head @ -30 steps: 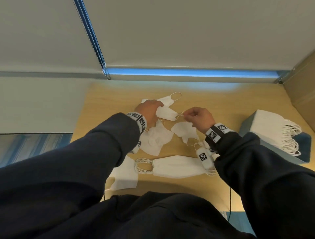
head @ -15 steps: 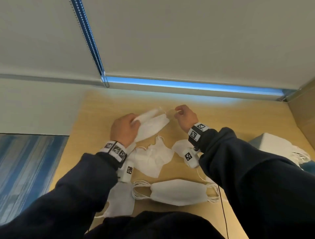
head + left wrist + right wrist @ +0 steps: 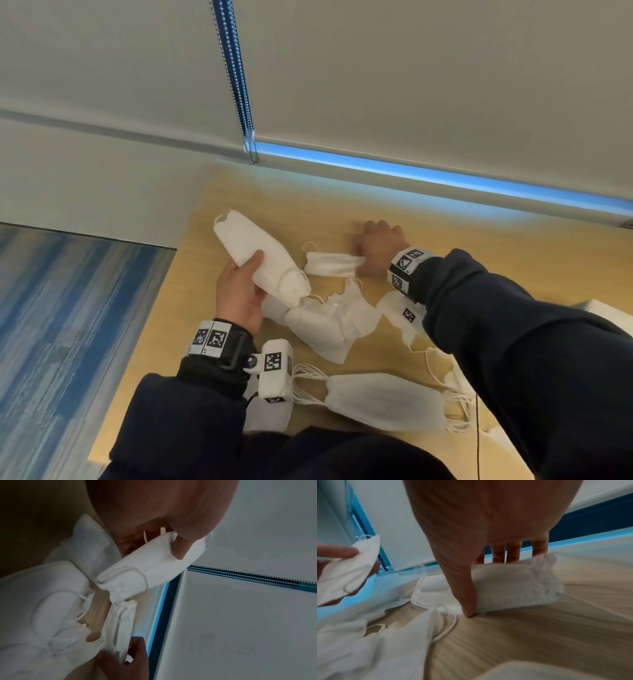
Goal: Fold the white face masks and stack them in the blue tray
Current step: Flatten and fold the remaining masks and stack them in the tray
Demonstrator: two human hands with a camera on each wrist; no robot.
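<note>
Left hand (image 3: 239, 294) grips folded mask (image 3: 260, 257), raised | right hand (image 3: 380, 248) pinches second mask (image 3: 330, 263) on table (image 3: 479, 246)

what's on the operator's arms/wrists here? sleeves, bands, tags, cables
Both arms wear dark navy sleeves. Each wrist carries a band of white tiles with black square fiducial markers: left band, right band. A white boxy camera unit hangs under each wrist, also tagged: left, right. A thin black cable runs down near the right sleeve. The hands are bare.
</note>
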